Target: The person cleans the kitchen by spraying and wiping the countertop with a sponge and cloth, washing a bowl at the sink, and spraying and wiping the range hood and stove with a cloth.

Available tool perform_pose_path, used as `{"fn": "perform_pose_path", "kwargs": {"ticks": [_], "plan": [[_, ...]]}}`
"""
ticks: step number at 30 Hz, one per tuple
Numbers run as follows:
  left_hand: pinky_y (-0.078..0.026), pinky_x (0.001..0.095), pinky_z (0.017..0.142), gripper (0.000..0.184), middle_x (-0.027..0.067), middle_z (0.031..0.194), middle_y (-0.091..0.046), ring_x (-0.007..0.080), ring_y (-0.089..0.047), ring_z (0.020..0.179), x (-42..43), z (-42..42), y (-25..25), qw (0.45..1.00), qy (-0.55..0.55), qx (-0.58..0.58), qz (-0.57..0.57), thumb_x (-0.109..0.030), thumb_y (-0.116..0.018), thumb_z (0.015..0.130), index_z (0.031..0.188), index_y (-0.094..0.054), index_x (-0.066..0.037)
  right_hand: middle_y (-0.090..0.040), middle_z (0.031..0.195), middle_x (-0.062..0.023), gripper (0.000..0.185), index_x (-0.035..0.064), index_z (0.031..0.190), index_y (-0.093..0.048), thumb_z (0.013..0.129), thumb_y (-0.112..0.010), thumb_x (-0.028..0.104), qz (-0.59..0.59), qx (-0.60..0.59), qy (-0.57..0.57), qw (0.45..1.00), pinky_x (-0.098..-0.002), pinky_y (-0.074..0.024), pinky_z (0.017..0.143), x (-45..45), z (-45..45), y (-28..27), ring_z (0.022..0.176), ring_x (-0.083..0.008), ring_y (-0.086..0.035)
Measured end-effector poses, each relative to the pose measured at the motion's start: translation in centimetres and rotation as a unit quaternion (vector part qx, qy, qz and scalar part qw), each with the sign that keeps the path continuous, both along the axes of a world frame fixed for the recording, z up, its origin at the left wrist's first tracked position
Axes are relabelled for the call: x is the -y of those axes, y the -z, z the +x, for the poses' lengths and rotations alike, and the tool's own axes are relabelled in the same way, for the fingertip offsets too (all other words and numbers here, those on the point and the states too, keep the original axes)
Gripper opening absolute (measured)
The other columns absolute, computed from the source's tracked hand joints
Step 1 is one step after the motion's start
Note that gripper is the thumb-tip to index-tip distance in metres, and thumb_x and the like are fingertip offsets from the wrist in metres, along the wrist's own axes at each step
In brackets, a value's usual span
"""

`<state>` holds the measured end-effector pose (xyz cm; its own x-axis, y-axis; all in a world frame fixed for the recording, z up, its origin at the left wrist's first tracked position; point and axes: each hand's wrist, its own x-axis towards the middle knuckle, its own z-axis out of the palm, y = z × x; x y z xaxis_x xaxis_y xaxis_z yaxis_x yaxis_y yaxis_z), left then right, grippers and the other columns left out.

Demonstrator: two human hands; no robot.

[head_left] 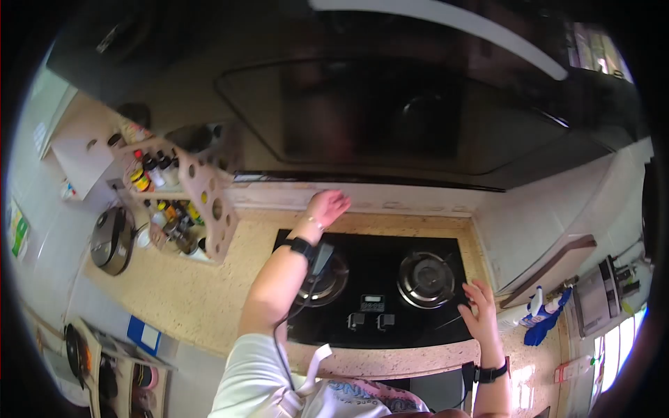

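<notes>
My left hand [329,207] is stretched over the back of the black gas stove [376,327], near the wall under the range hood. Its fingers are loosely bent and slightly apart, and I see nothing in them. Below that forearm lies the left burner [327,282], partly covered by the wrist strap and its cable. At the stove's right edge, my right hand [479,310] is open with fingers spread, holding nothing. The right burner [426,280] is just left of it. A white and blue spray bottle [535,306] stands to its right.
The dark range hood [369,111] hangs low over the stove. A shelf rack [198,184] of sauce bottles stands on the left, beside a rice cooker [113,240]. On the right are a blue cloth [540,331], a brown board [550,268] and a knife holder [598,296].
</notes>
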<state>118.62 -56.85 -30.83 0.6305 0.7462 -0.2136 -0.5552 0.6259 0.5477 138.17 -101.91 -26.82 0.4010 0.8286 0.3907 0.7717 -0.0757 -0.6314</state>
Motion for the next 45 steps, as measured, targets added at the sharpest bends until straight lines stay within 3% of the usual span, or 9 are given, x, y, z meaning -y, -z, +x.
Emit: {"fn": "perform_pose_path", "kwargs": {"ticks": [8, 13, 21, 24, 25, 28, 34, 36, 45], "plan": [[-0.051, 0.0280, 0.082, 0.032, 0.0123, 0.112, -0.062, 0.0228, -0.061, 0.104, 9.0, -3.2, -5.9, 0.964, 0.130, -0.086, 0.214, -0.010, -0.056, 0.091, 0.122, -0.050, -0.003, -0.055, 0.115, -0.0156, 0.052, 0.0041, 0.125, -0.053, 0.075, -0.067, 0.001, 0.045, 0.070, -0.068, 0.994, -0.0304, -0.0491, 0.076, -4.8, 2.0, -7.3, 0.088, -0.0223, -0.061], [-0.049, 0.0215, 0.074, 0.008, 0.0064, 0.100, -0.066, 0.0126, -0.062, 0.087, 15.5, -6.8, -3.7, 0.951, 0.151, -0.096, 0.253, -0.014, -0.061, 0.090, 0.091, -0.062, -0.007, -0.059, 0.056, -0.0071, 0.082, 0.0063, 0.144, -0.029, 0.073, -0.069, 0.010, 0.091, 0.240, -0.073, 0.964, -0.0356, -0.0497, 0.054, -7.0, 1.3, -14.0, 0.052, -0.0286, -0.061], [-0.045, 0.0193, 0.066, 0.016, 0.0058, 0.097, -0.066, 0.0086, -0.060, 0.079, 22.9, -10.9, 2.6, 0.939, 0.087, -0.193, 0.272, -0.020, -0.061, 0.091, 0.089, -0.066, -0.005, -0.057, 0.061, -0.0074, 0.079, 0.0087, 0.144, -0.031, 0.074, -0.068, 0.011, 0.179, 0.270, -0.171, 0.930, -0.0365, -0.0478, 0.054, -8.6, -3.5, -24.8, 0.057, -0.0269, -0.060], [-0.046, 0.0212, 0.069, 0.012, 0.0052, 0.104, -0.064, 0.0103, -0.060, 0.086, 24.7, -11.9, 3.8, 0.938, 0.141, -0.197, 0.247, -0.018, -0.058, 0.092, 0.087, -0.061, -0.007, -0.065, 0.095, -0.0157, 0.053, 0.0082, 0.127, -0.051, 0.077, -0.065, 0.016, 0.188, 0.206, -0.265, 0.923, -0.0390, -0.0530, 0.066, -9.2, -4.1, -19.7, 0.077, -0.0310, -0.065], [-0.046, 0.0209, 0.069, 0.011, 0.0048, 0.103, -0.064, 0.0102, -0.060, 0.086, 25.0, -11.9, 4.2, 0.935, 0.152, -0.211, 0.240, -0.018, -0.059, 0.091, 0.087, -0.061, -0.007, -0.064, 0.089, -0.0138, 0.054, 0.0071, 0.128, -0.051, 0.077, -0.067, 0.012, 0.202, 0.212, -0.287, 0.912, -0.0382, -0.0524, 0.065, -8.9, -4.4, -16.6, 0.070, -0.0305, -0.063], [-0.045, 0.0195, 0.068, 0.007, 0.0024, 0.100, -0.065, 0.0094, -0.061, 0.086, 26.0, -11.8, 6.2, 0.902, 0.175, -0.306, 0.249, -0.015, -0.059, 0.092, 0.093, -0.061, -0.009, -0.055, 0.114, -0.0138, 0.058, 0.0119, 0.129, -0.051, 0.075, -0.069, 0.015, -0.003, 0.128, -0.269, 0.955, -0.0383, -0.0528, 0.072, -5.4, -5.7, -5.9, 0.089, -0.0301, -0.062], [-0.046, 0.0205, 0.069, 0.022, 0.0030, 0.099, -0.064, 0.0100, -0.060, 0.086, 27.4, -9.3, 9.8, 0.864, 0.307, -0.316, 0.245, -0.019, -0.058, 0.093, 0.112, -0.054, -0.010, -0.047, 0.130, -0.0178, 0.059, 0.0148, 0.128, -0.052, 0.073, -0.071, 0.018, -0.115, -0.004, 0.033, 0.993, -0.0401, -0.0480, 0.091, 9.3, -5.0, 12.9, 0.110, -0.0367, -0.054], [-0.046, 0.0202, 0.070, 0.021, 0.0028, 0.099, -0.064, 0.0095, -0.060, 0.086, 29.1, -7.3, 11.2, 0.841, 0.351, -0.305, 0.277, -0.017, -0.059, 0.092, 0.112, -0.054, -0.010, -0.049, 0.129, -0.0177, 0.056, 0.0155, 0.126, -0.055, 0.071, -0.071, 0.018, -0.149, -0.110, 0.149, 0.971, -0.0413, -0.0459, 0.094, 16.2, -5.5, 15.1, 0.115, -0.0369, -0.051], [-0.049, 0.0237, 0.076, 0.036, 0.0052, 0.098, -0.060, 0.0112, -0.057, 0.087, 39.1, 10.0, 11.1, 0.679, 0.391, -0.178, 0.595, -0.008, -0.073, 0.078, 0.109, -0.057, -0.002, -0.035, 0.147, -0.0103, 0.061, 0.0329, 0.126, -0.057, 0.068, -0.076, 0.032, -0.286, 0.040, 0.517, 0.805, -0.0602, -0.0263, 0.104, 38.4, -5.6, 17.4, 0.133, -0.0411, -0.032]]}}
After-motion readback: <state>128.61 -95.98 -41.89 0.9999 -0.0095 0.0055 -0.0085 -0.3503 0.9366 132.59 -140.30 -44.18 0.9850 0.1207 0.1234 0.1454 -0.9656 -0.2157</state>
